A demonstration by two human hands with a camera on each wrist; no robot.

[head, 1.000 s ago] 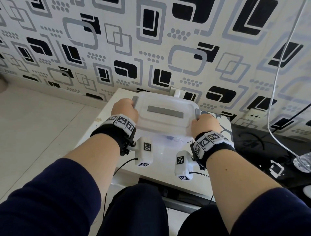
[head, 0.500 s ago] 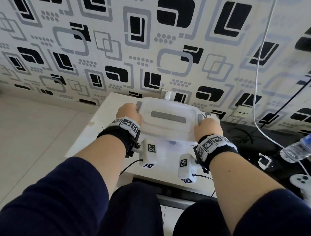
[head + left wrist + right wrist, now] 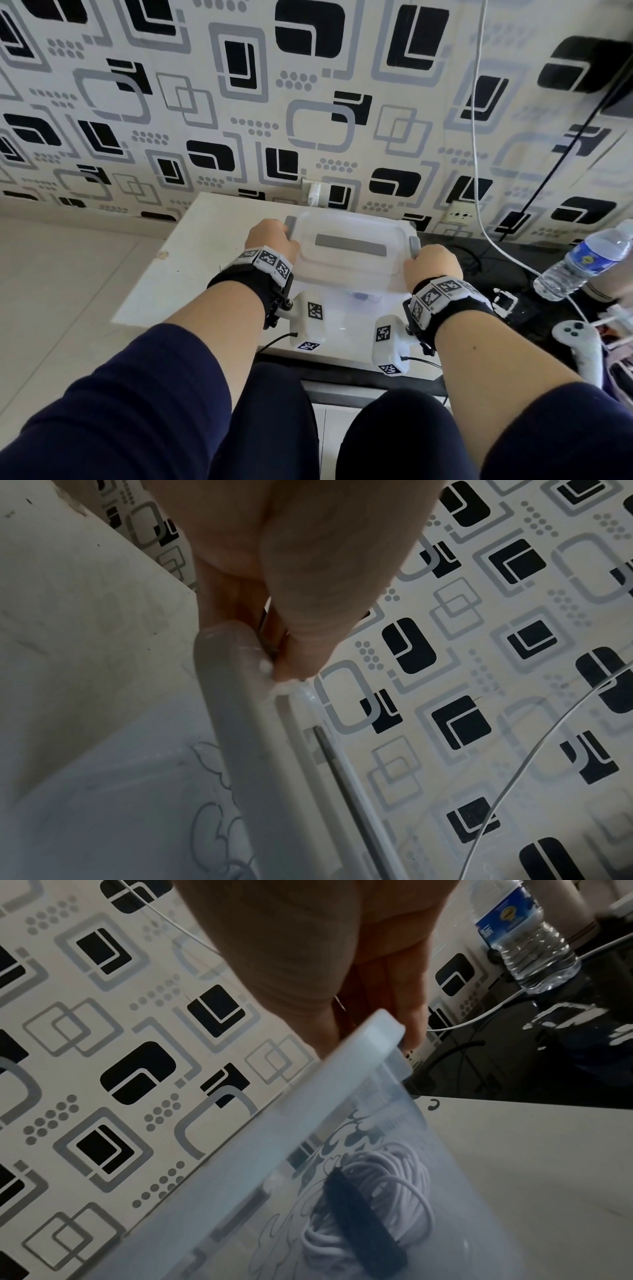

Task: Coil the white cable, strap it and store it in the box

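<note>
A translucent plastic box with its lid (image 3: 349,253) on stands on the small white table (image 3: 191,274). Through its wall (image 3: 274,1150) I see the coiled white cable (image 3: 387,1191) inside, bound by a black strap (image 3: 366,1226). My left hand (image 3: 270,240) grips the grey latch (image 3: 240,723) at the box's left end, with the thumb and fingers (image 3: 291,588) pinching its top. My right hand (image 3: 431,263) holds the right end, with fingers (image 3: 411,1015) curled behind the lid's edge.
The patterned wall rises just behind the table, with a white charger (image 3: 314,193) plugged in. A thin white wire (image 3: 479,137) hangs at the right. On the dark surface to the right are a water bottle (image 3: 582,263) and a white game controller (image 3: 579,342).
Both hands stay on the two ends of the box. The head view has swung right and upward, bringing the water bottle and controller into view.
</note>
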